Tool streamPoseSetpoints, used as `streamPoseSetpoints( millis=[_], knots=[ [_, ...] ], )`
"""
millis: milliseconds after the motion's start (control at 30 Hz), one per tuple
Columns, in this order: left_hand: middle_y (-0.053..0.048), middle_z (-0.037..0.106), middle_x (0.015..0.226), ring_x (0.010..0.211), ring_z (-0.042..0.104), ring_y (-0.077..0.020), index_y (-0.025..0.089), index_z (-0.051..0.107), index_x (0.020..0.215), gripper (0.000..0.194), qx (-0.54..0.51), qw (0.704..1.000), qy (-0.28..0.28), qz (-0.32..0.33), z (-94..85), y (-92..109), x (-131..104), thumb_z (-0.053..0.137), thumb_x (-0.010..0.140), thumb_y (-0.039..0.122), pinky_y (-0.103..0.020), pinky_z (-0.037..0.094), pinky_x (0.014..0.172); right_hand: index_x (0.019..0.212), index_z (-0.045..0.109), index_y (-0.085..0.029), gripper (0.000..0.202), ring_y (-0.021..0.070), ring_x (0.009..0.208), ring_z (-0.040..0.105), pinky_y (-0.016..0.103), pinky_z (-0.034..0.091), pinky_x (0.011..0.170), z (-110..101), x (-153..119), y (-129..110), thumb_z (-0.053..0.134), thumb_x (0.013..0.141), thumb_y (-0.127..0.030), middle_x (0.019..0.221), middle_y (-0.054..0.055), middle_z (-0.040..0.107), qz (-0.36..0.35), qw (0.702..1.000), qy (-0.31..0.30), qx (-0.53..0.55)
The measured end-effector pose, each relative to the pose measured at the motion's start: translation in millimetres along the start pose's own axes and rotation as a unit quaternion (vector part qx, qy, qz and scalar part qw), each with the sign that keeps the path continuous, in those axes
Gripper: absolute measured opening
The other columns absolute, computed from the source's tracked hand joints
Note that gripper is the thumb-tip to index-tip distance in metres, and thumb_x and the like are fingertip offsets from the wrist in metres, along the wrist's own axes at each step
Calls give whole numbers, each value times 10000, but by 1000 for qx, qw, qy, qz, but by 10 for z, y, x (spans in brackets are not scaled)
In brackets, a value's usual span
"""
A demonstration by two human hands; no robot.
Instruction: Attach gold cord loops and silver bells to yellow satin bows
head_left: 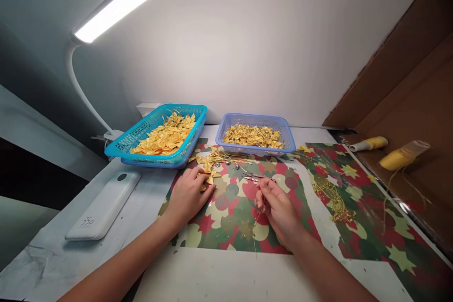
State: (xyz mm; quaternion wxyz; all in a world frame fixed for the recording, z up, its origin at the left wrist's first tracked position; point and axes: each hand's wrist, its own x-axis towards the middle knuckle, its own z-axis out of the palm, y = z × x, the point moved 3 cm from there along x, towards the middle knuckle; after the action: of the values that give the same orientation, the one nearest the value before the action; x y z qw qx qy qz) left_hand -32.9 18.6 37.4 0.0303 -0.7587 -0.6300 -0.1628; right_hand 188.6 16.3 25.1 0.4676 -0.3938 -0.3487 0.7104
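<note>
My left hand (189,191) rests palm down on the patterned paper, its fingers bent over some gold bows (211,175). Whether it grips one of them is hidden. My right hand (276,203) is raised a little over the paper with thumb and index finger pinched on a thin gold cord (255,236), which hangs down toward me. Small scissors (255,177) lie just behind the right fingertips. Between the hands and the baskets are several silver bells (237,166) and a bundle of gold cords (230,156).
A turquoise basket (141,131) of yellow bows stands at the back left, a purple basket (255,118) of gold bows at the back middle. A white power bank (102,207) lies at left under a lamp (79,87). Cord clippings (334,200) and yellow spools (403,155) are at right.
</note>
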Motion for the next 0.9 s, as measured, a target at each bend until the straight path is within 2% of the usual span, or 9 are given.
streamPoseSetpoints(
  millis=[100,233,333,467,533,633,767,800,900],
  knots=[
    [-137,603,941,877,551,-302,163,635,815,222,8,1000,0,-25,-10,28,80,524,873,346,-415,472,739,814,540,-204,408,84,514,421,226,322,517,32,5,22,733,703,-546,591,-51,575,-1,1000,-13,-8],
    [-105,597,890,872,524,-276,185,584,754,168,-28,999,-32,-19,28,53,169,479,873,239,-383,429,747,816,556,-193,386,98,551,474,243,363,555,62,7,6,714,716,-531,648,-10,655,-18,999,-21,-44],
    [-82,601,844,855,518,-260,193,541,730,157,-79,994,-72,-2,45,102,206,461,863,219,-378,409,766,791,569,-186,370,105,580,511,246,395,587,59,8,-6,706,720,-521,676,13,691,-19,997,-14,-76],
    [-31,598,793,783,549,-213,204,505,731,107,-173,972,-160,17,64,211,214,508,826,253,-316,425,706,785,556,-189,365,102,574,506,220,365,521,33,13,42,691,727,-523,681,16,697,-4,996,-6,-87],
    [-2,602,767,679,564,-176,207,523,797,62,-221,952,-211,4,78,237,225,534,804,267,-270,422,602,792,548,-192,350,98,563,496,211,338,485,17,22,85,678,741,-513,683,12,694,0,996,-7,-89],
    [37,579,669,559,554,-148,195,565,861,171,-277,919,-279,-27,93,241,264,624,724,279,-230,394,493,810,548,-193,300,96,553,504,213,361,495,-4,39,130,647,782,-475,691,8,697,-4,995,-5,-101],
    [41,527,583,525,547,-140,178,566,714,170,-338,882,-326,-52,81,323,303,636,735,331,-218,380,459,854,541,-200,209,102,604,582,246,468,643,-20,44,92,609,840,-397,743,9,723,-50,991,2,-122],
    [32,544,602,520,545,-131,175,560,692,206,-371,865,-331,-63,82,371,295,626,757,360,-214,378,454,863,540,-202,190,105,621,599,254,483,669,-25,41,66,602,852,-381,766,13,730,-67,989,7,-129],
    [8,606,742,505,527,-95,160,605,714,258,-545,771,-300,-140,118,527,224,726,706,388,-199,338,427,876,554,-207,147,117,676,634,264,511,705,-49,27,-26,590,877,-350,821,24,742,-121,982,27,-143]
  ],
)
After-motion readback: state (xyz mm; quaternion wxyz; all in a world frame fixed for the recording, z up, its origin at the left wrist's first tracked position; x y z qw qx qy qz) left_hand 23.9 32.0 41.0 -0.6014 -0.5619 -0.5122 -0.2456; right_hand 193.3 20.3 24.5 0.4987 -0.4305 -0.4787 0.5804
